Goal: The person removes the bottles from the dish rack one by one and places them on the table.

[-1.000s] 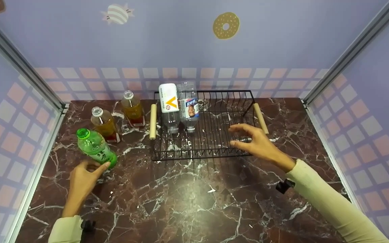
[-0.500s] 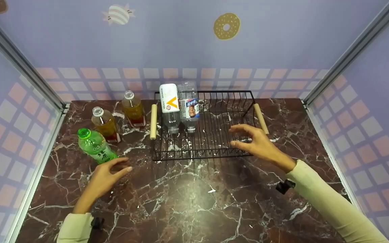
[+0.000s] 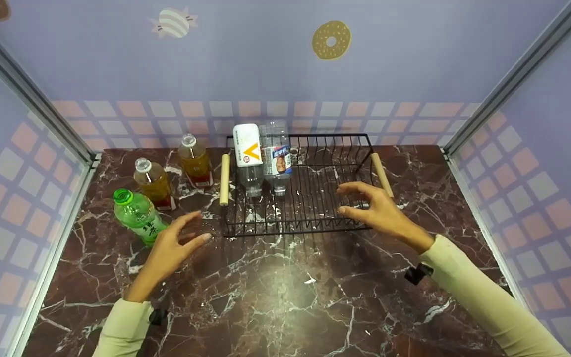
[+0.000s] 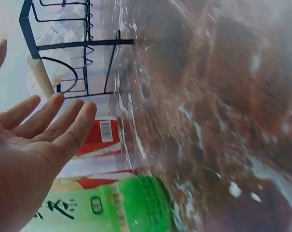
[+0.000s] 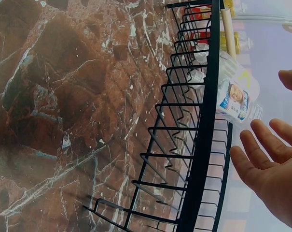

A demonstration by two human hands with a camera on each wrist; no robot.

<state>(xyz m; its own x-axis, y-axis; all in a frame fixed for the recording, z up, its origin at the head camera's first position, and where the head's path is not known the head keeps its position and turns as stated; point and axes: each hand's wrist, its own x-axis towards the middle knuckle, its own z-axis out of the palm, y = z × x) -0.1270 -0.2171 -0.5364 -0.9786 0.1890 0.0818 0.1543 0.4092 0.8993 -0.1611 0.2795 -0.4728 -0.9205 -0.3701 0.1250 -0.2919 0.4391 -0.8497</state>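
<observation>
Empty and loosely spread, the left hand (image 3: 172, 246) has moved off the translucent green plastic bottle (image 3: 137, 212), which seems placed (the right hand (image 3: 377, 210), likewise spread, holds nothing).

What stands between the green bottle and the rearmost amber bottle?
In the head view, the nearer amber bottle stands between the green bottle and the rearmost amber bottle.

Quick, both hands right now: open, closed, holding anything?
Left hand: open, holding nothing, near the green bottle.
Right hand: open, holding nothing, by the right end of the wire rack.
</observation>
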